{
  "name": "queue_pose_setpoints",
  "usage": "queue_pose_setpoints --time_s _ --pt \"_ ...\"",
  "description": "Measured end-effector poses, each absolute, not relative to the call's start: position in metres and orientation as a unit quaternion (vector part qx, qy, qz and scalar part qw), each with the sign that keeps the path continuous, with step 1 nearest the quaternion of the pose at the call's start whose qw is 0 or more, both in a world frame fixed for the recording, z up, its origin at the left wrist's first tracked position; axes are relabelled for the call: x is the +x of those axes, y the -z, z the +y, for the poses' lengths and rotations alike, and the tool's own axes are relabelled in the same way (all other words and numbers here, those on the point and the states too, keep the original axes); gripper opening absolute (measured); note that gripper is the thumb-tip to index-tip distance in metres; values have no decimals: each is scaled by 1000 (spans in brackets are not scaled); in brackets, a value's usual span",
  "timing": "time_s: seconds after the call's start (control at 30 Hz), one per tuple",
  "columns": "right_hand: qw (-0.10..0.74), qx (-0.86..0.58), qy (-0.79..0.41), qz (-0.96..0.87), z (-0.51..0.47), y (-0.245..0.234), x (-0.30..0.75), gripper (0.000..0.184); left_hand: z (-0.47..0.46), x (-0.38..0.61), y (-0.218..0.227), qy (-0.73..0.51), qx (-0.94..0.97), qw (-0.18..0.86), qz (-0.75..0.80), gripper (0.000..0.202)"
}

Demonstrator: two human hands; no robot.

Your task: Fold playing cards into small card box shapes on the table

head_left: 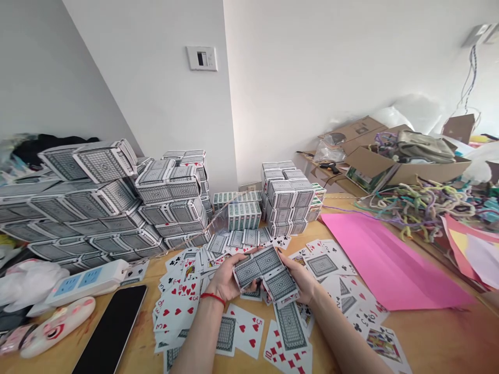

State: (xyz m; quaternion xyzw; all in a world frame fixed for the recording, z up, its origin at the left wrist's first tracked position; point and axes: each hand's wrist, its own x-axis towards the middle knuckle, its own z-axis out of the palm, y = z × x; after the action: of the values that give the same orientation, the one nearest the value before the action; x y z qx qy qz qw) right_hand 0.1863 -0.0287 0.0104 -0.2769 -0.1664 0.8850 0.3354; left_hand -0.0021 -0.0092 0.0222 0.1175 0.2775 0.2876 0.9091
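Observation:
In the middle of the head view, my left hand (pixel 223 280), with a red cord bracelet at the wrist, grips the left side of some playing cards (pixel 257 267) with grey patterned backs. My right hand (pixel 304 281) holds the right side, where one card (pixel 281 286) sits at an angle against the others. The cards look folded or joined together; how they fit is hidden by the fingers. Beneath both hands lie loose playing cards (pixel 249 330), some face up and some face down, spread over the wooden table (pixel 424 343).
Stacked blocks made of cards stand at left (pixel 105 158), centre left (pixel 167 179) and centre (pixel 290 192). Green-edged card packs (pixel 245 214) sit between them. A phone (pixel 113 332), power strip (pixel 88 280), pink paper (pixel 390 265), tangled yarn (pixel 424 205) and cardboard box (pixel 370 163) lie around.

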Motion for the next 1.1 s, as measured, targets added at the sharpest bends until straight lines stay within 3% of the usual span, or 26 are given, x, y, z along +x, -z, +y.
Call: queue_pose_setpoints --time_s 0.63,1.1 --pt "342 -347 -859 -156 -29 -12 186 39 -8 1 -19 -306 137 899 283 40" --pt "343 -299 -877 -151 -28 -13 187 41 -14 5 -28 -325 190 903 208 44"
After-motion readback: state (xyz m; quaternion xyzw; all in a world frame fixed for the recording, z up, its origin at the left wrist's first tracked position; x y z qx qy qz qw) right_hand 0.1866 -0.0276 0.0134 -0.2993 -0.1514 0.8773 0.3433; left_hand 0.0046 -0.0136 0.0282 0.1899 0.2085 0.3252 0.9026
